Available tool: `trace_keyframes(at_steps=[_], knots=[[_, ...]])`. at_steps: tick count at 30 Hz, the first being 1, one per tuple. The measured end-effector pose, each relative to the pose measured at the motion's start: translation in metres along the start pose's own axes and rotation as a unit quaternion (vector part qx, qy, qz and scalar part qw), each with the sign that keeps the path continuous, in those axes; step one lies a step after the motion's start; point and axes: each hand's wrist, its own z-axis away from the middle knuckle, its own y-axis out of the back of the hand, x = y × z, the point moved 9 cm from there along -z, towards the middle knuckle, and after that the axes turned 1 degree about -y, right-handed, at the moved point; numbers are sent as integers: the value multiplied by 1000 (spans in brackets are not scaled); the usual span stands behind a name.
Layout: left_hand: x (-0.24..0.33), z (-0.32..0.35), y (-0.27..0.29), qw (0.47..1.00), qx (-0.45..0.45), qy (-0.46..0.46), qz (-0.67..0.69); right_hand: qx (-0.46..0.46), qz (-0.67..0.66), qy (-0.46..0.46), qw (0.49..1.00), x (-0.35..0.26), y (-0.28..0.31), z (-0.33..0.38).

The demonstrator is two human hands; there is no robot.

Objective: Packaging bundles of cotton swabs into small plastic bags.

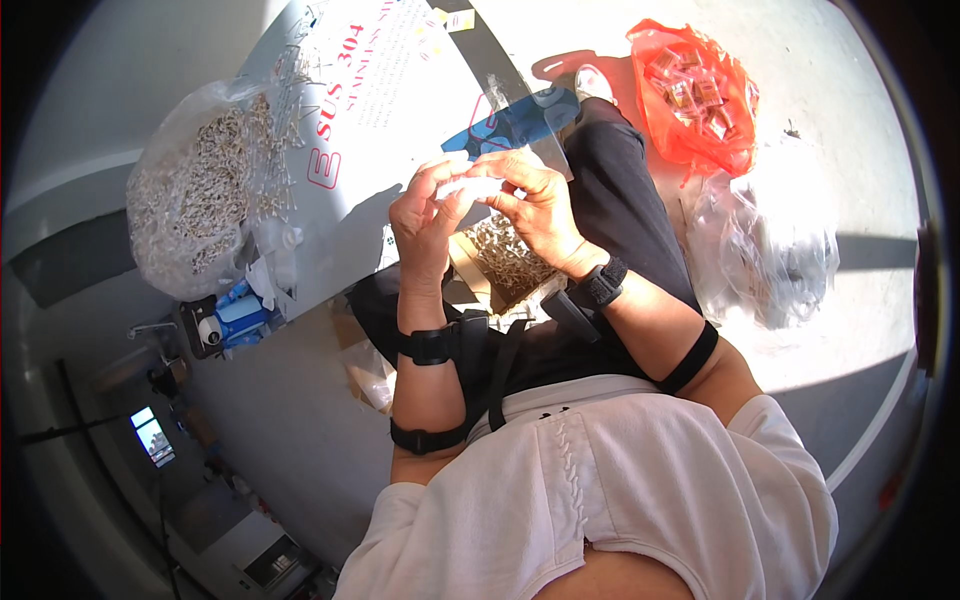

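Observation:
Both hands meet over the table's near edge, pinching a small white item (468,187) between them; it looks like thin plastic, but its kind is unclear. My left hand (425,218) has its fingers bent and closed on the item's left side. Thumb and fingers of my right hand (538,205) press on its right side. Just below the hands, by my lap, stands an open cardboard box (476,277) with many small pale metal-looking parts (508,252) in it.
A white table (345,215) with red print bears a large clear bag of small parts (200,195), loose parts and a blue pack (240,316) on its left. Right of my leg are an orange-red bag (640,95) with small packets and clear plastic bags (765,245).

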Motion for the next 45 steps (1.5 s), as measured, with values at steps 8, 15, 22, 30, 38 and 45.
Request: trace_keyframes(at_steps=[8,15,22,30,38,45], knots=[[-39,7,4,992,75,95,46,-4,-93,-75,993,34,-7,5],[-47,7,7,989,76,111,57,6,-101,-105,989,38,-7,4],[-50,11,9,974,79,120,177,10,-139,-156,978,50,-5,7],[-40,18,14,997,33,64,-39,-4,-203,-199,959,56,-11,11],[-38,14,20,995,59,62,-56,-4,-154,-201,967,58,-7,10],[-41,16,27,996,70,56,-20,8,-149,-174,973,50,-7,8]])
